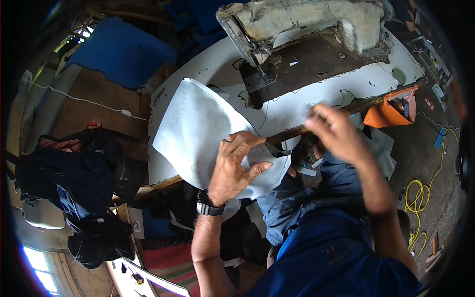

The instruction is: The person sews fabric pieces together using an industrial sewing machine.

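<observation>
A large pale sheet of cloth or leather-like material (pixel 190 131) with a curved edge and faint printing lies over the table's front left part. Its lower end hangs toward my lap. On it rests my left hand (pixel 237 166), thumb and fingers apart, pressing it from above near a dark strip (pixel 278 151) at its right edge. My right hand (pixel 334 131) is raised over the table's front edge, smeared by motion. Its thumb and forefinger are pinched together, with something small and thin at their tips that I cannot make out. Beyond both hands stands an old sewing machine (pixel 307 22).
The worn white tabletop (pixel 217 69) has a chipped wooden edge. An orange pouch (pixel 391 111) hangs at its right, near a small round tin (pixel 398 75). Yellow cord (pixel 418 195) coils on the floor. Dark clothes (pixel 79 168) are piled at left, below a blue sheet (pixel 121 52).
</observation>
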The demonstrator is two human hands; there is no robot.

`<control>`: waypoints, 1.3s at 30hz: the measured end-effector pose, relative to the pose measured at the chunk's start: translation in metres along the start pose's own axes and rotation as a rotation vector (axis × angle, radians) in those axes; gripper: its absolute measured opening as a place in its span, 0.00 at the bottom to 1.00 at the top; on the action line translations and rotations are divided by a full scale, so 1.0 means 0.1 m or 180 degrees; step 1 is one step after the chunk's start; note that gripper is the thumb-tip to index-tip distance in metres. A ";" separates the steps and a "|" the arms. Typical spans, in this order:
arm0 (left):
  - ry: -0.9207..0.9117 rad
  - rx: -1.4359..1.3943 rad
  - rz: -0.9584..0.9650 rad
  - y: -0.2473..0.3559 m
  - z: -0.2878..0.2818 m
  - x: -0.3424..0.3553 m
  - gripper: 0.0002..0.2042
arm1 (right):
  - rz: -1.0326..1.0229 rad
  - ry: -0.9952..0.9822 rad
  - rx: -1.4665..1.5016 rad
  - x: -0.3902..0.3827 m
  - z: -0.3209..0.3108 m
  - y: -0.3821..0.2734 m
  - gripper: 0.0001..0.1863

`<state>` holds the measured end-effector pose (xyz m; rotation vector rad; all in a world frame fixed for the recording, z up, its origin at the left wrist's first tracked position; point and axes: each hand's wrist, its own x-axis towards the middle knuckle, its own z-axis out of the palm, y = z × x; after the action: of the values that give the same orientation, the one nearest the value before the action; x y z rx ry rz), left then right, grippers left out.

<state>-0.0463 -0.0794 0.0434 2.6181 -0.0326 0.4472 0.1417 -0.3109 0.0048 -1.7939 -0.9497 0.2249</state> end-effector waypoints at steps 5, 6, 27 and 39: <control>-0.0448 0.0313 0.0302 -0.21 -0.15 0.08 0.19 | -0.0399 0.0805 -0.2375 0.48 -0.86 0.74 0.13; -0.0432 0.0302 0.0308 -0.22 -0.15 0.15 0.19 | -0.0198 0.0821 -0.2686 0.52 -0.94 0.86 0.14; -0.0524 0.1837 0.1409 0.13 -0.80 -0.20 0.19 | -0.0515 -0.1372 0.1362 0.14 0.67 -0.11 0.20; 0.1000 0.1436 0.0531 0.27 -1.55 -0.73 0.12 | -0.2059 -0.1200 0.0913 0.41 0.68 -0.91 0.15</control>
<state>-0.1657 -0.0358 0.1613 2.9566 -0.0518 1.0246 0.0867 -0.2215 0.0642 -1.1271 -1.6236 0.2723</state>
